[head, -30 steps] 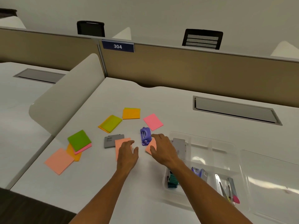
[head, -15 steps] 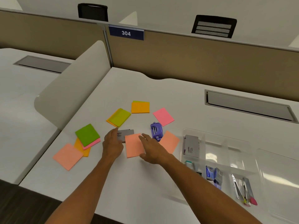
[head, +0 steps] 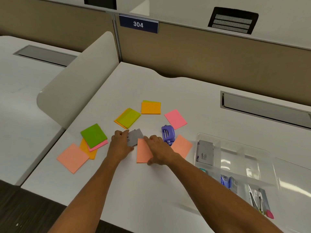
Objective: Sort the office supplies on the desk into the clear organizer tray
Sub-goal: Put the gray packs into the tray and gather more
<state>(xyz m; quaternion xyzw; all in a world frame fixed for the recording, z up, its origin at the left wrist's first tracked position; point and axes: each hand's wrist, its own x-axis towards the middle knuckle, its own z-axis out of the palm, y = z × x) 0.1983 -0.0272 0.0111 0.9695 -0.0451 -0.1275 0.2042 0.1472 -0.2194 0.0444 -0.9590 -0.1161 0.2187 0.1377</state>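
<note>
My left hand point(head: 120, 145) grips the left edge of a small grey box point(head: 136, 136), which sits turned at an angle on the white desk point(head: 151, 190). My right hand point(head: 159, 149) lies flat, fingers apart, on a salmon note pad point(head: 142, 153), and its index fingertip touches the grey box. A purple punch point(head: 168, 134) stands just right of that hand. Another salmon pad point(head: 182, 146) lies beside the clear organizer tray point(head: 239, 149), which holds a second grey box point(head: 205, 155), blue staple boxes point(head: 227, 181) and pens point(head: 260, 201).
Loose pads ring the hands: pink point(head: 175, 118), orange point(head: 151, 107), yellow-green point(head: 128, 117), a green one point(head: 93, 135) stacked on pink and orange, and salmon point(head: 72, 158) by the desk's left edge. A curved white divider point(head: 75, 91) rises at left, a cable hatch point(head: 262, 108) at back right.
My left hand moved left off the salmon pad and took the grey box, which has turned. My right hand shifted left from beside the tray onto the salmon pad.
</note>
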